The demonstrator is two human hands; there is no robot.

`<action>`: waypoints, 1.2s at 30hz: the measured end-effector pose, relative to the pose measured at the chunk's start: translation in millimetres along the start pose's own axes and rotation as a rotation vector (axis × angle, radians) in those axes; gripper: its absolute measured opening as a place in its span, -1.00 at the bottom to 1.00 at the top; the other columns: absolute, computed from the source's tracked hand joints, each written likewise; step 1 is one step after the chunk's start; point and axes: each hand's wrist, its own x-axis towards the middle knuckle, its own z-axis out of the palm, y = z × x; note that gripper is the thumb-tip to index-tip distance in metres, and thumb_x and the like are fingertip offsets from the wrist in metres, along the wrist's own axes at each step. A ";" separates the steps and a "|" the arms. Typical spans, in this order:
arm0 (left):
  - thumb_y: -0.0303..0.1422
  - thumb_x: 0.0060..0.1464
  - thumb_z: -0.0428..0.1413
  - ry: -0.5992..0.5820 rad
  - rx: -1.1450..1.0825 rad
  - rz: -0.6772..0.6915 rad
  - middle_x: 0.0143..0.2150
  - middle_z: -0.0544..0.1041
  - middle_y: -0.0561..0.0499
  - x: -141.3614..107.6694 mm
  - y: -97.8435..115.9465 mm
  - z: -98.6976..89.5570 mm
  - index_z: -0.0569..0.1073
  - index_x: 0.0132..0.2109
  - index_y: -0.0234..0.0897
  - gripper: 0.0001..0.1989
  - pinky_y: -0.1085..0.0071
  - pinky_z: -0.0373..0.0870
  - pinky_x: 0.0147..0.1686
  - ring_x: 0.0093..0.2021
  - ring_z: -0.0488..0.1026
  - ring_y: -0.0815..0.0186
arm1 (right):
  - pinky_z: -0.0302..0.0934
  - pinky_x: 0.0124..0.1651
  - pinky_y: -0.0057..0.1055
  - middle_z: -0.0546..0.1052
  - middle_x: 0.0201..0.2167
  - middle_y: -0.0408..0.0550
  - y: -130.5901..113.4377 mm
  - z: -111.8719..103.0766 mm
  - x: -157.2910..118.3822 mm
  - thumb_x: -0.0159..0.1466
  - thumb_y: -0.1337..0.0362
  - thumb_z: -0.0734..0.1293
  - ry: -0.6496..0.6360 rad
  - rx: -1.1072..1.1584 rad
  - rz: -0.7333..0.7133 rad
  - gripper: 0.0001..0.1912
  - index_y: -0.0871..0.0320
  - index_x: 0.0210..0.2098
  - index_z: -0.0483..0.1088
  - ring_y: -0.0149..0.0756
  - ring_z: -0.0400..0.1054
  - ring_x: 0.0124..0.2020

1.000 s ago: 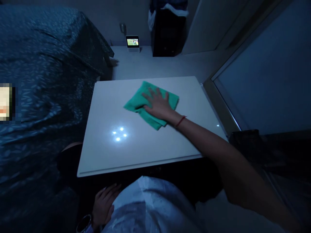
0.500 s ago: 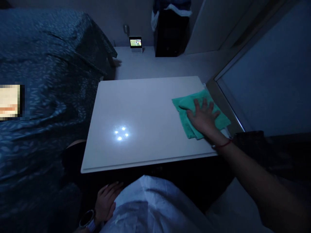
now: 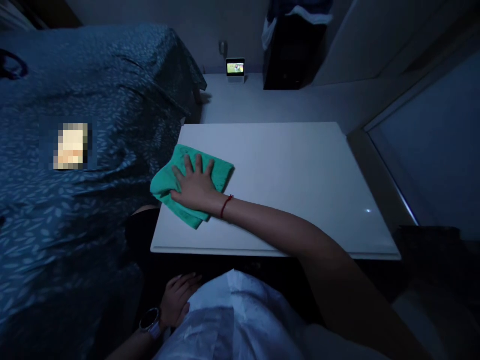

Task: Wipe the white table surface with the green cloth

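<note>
My right hand (image 3: 195, 187) lies flat with fingers spread on a green cloth (image 3: 189, 216), pressing it against the white tabletop (image 3: 292, 170). The cloth is partly folded, sits at the left side of the tabletop, and hangs a little past its left edge. A red string bracelet (image 3: 226, 206) circles my right wrist, and that forearm crosses over the front of the table. My left hand (image 3: 178, 297) rests on my lap below the near edge, its fingers stretched out and holding nothing. A watch (image 3: 150, 320) is on the left wrist.
A bed with a leaf-patterned cover (image 3: 93, 95) stands on the left, with a blurred pale patch (image 3: 72, 146) over it. Beyond the table are a small lit screen (image 3: 235, 69) and a black cabinet (image 3: 287, 55). A pale panel (image 3: 442, 150) runs along the right.
My right hand has swept the green cloth from the right side of the tabletop across to the left. The view has shifted somewhat; my left hand stays on my lap.
</note>
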 end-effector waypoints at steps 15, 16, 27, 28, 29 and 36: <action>-0.22 0.56 -0.25 0.001 0.003 0.014 0.17 0.68 -0.14 0.9 -3.9 0.6 0.64 0.15 -0.24 -0.44 0.12 0.18 0.26 0.24 0.52 0.12 | -0.23 0.57 0.51 -0.06 0.69 0.05 125.7 -53.0 -105.0 0.51 -0.04 0.33 -0.096 -0.126 0.058 -0.25 -0.05 0.61 0.20 0.39 -0.21 0.67; -0.22 0.55 -0.24 0.008 0.003 0.028 0.16 0.68 -0.14 2.2 -5.1 0.4 0.63 0.15 -0.25 -0.45 0.12 0.19 0.25 0.24 0.51 0.12 | -0.22 0.56 0.52 -0.07 0.69 0.07 144.0 -59.7 -122.4 0.51 -0.01 0.32 -0.090 -0.156 0.129 -0.25 -0.01 0.62 0.19 0.41 -0.21 0.67; -0.20 0.56 -0.24 0.031 0.047 0.080 0.13 0.69 -0.12 6.3 -9.3 0.9 0.62 0.11 -0.26 -0.47 0.12 0.22 0.17 0.18 0.54 0.11 | 0.13 0.28 0.71 -0.01 0.65 0.36 216.8 -68.6 -274.8 0.56 -0.04 0.03 0.192 -0.242 0.853 -0.22 0.24 0.63 0.14 0.69 -0.08 0.58; -0.20 0.56 -0.25 0.023 0.050 0.076 0.13 0.69 -0.13 4.9 -9.5 1.5 0.62 0.11 -0.26 -0.46 0.11 0.22 0.17 0.18 0.54 0.11 | 0.11 0.28 0.74 0.00 0.64 0.36 206.5 -65.0 -271.9 0.56 -0.06 0.03 0.198 -0.260 0.880 -0.21 0.22 0.62 0.14 0.70 -0.08 0.58; -0.19 0.56 -0.26 0.012 0.054 0.070 0.14 0.69 -0.13 3.5 -9.9 2.0 0.63 0.11 -0.25 -0.44 0.11 0.22 0.17 0.18 0.55 0.10 | 0.08 0.30 0.75 0.01 0.64 0.34 194.7 -61.6 -265.7 0.56 -0.07 0.04 0.193 -0.279 0.886 -0.21 0.20 0.63 0.15 0.70 -0.07 0.58; -0.13 0.56 -0.25 -0.014 0.080 0.074 0.14 0.69 -0.08 -0.5 -12.2 4.8 0.59 0.10 -0.17 -0.47 0.06 0.26 0.12 0.14 0.59 0.06 | -0.15 0.43 0.73 -0.10 0.67 0.34 103.0 -43.9 -169.0 0.52 -0.11 0.26 -0.005 -0.197 0.549 -0.14 0.13 0.66 0.07 0.64 -0.22 0.63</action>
